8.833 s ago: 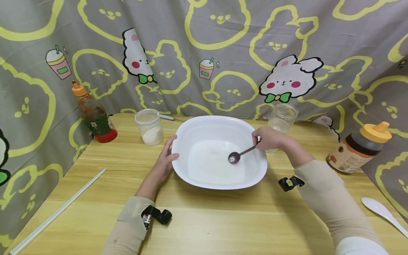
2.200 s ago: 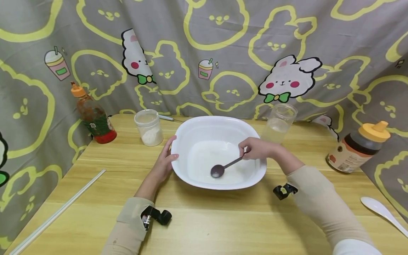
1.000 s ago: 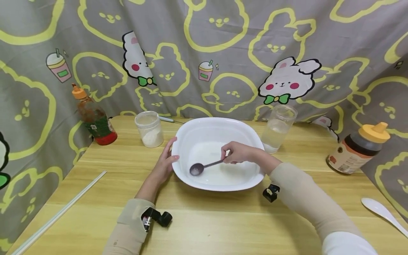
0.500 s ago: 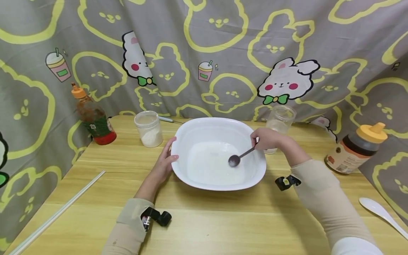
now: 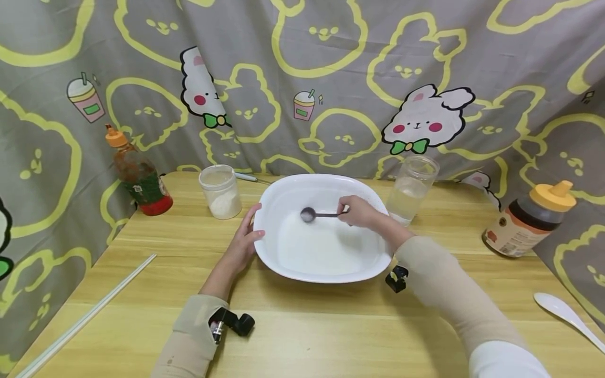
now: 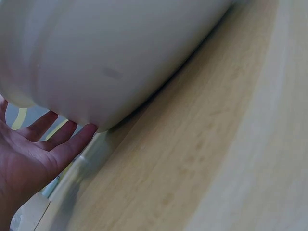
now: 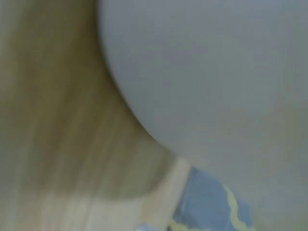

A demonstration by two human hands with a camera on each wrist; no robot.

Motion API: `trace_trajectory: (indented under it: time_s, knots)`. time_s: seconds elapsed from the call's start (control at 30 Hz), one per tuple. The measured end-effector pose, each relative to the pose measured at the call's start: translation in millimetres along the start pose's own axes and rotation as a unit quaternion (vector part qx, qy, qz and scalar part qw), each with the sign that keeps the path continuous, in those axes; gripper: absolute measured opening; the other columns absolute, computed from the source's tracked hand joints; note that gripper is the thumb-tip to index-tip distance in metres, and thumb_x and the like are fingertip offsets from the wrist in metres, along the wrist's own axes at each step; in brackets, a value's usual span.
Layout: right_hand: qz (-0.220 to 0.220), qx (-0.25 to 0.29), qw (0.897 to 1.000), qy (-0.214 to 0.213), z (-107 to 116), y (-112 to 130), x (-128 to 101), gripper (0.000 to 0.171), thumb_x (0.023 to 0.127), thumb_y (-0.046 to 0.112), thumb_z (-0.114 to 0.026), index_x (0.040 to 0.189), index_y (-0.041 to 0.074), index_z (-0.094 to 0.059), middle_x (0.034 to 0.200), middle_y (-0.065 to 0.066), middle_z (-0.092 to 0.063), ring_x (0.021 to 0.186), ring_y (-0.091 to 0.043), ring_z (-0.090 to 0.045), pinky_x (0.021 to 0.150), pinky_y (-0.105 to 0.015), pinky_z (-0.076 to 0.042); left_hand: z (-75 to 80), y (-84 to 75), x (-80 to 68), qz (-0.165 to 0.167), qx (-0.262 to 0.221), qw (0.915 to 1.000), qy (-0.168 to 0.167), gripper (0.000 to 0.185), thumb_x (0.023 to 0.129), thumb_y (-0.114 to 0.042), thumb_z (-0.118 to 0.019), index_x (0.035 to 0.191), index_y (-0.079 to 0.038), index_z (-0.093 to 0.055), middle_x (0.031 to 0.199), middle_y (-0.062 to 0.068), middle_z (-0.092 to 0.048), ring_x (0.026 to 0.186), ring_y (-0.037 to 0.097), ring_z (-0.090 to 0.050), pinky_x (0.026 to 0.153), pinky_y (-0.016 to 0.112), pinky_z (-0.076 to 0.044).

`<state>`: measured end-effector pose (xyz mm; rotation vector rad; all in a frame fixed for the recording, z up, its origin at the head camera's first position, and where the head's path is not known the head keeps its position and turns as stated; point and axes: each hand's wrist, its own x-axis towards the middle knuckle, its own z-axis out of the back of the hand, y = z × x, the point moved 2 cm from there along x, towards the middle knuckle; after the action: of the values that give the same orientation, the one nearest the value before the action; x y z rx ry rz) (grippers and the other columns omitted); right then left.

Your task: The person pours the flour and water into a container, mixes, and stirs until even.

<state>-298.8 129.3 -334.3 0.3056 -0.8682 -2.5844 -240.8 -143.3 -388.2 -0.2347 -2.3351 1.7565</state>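
A large white bowl (image 5: 283, 191) with white liquid in its bottom sits mid-table. My right hand (image 5: 356, 211) pinches the handle of a small dark spoon (image 5: 315, 214), whose bowl is at the far left inside the white bowl. My left hand (image 5: 246, 239) rests with straight fingers against the bowl's left outer wall (image 6: 120, 57); the left wrist view shows the fingers (image 6: 53, 139) flat on it. The right wrist view is blurred and shows only the bowl's outer wall (image 7: 216, 72) above the wood.
A jar of white powder (image 5: 220, 191) and a red sauce bottle (image 5: 138, 174) stand back left. A clear jar (image 5: 412, 186) stands right of the bowl, a brown bottle with yellow cap (image 5: 529, 220) far right. A white spoon (image 5: 564, 314) lies front right, a white rod (image 5: 82, 315) front left.
My right hand has swept the spoon around inside the bowl, from the right side half a second ago to the far left now. The left hand has stayed on the bowl's wall.
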Motion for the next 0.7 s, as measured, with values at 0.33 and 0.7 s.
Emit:
trace_trajectory:
  time_s: [0.33, 0.7]
  knots:
    - [0.022, 0.083, 0.973, 0.214, -14, 19, -22, 0.005, 0.078, -0.001, -0.053, 0.082, -0.001, -0.057, 0.046, -0.002, -0.040, 0.039, -0.010, -0.030, 0.038, -0.020, -0.024, 1.2, 1.2, 1.0, -0.008, 0.001, 1.0000, -0.002, 0.068, 0.076, -0.006, -0.046, 0.137, -0.019, -0.019, 0.129, 0.022, -0.027, 0.108, 0.037, -0.036, 0.073, 0.038, -0.047]
    - [0.025, -0.055, 0.980, 0.187, 45, 0, -43, 0.012, 0.066, -0.006, -0.052, 0.067, 0.005, -0.056, 0.056, 0.000, -0.047, 0.045, -0.010, -0.040, 0.043, -0.021, -0.033, 1.8, 2.2, 0.8, -0.001, 0.002, 1.0000, -0.004, 0.067, 0.077, -0.006, -0.046, 0.137, -0.022, -0.019, 0.128, 0.021, -0.028, 0.109, 0.040, -0.034, 0.073, 0.040, -0.047]
